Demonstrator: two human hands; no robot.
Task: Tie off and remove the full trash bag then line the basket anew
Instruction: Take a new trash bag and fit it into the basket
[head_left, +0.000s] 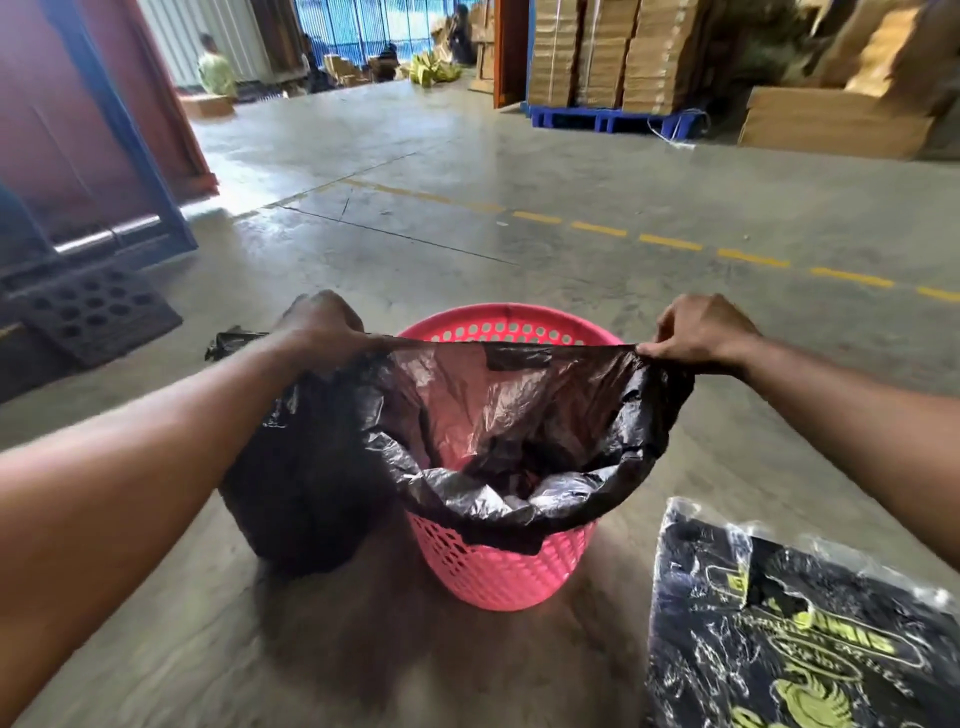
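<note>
— Left hand (324, 325)?
— Closed in a fist on the far edge of the black liner (498, 415), pulling it taut out to the left.

— And the right hand (698, 330)?
— Pinched tight on the same edge, fingers curled, drawn out to the right. Stretched straight between the two hands, that edge, raised above the far rim.

— Where, then, the pink basket (511, 566)?
— Between and below both hands, standing upright on the concrete floor (467, 171). Near edge of the liner already folded over the near rim; far rim uncovered, showing pink beyond the stretched plastic. Thin enough there to glow pink through it.

— The full bag (306, 483)?
— Just under the left forearm, dark and bulging, on the floor touching the basket's left side. Knot not visible from here.

— Anything by the right arm?
— Below the right forearm, a flat pack of black bags (800, 629) in clear wrap with yellow print, lying near the basket but apart from it.
</note>
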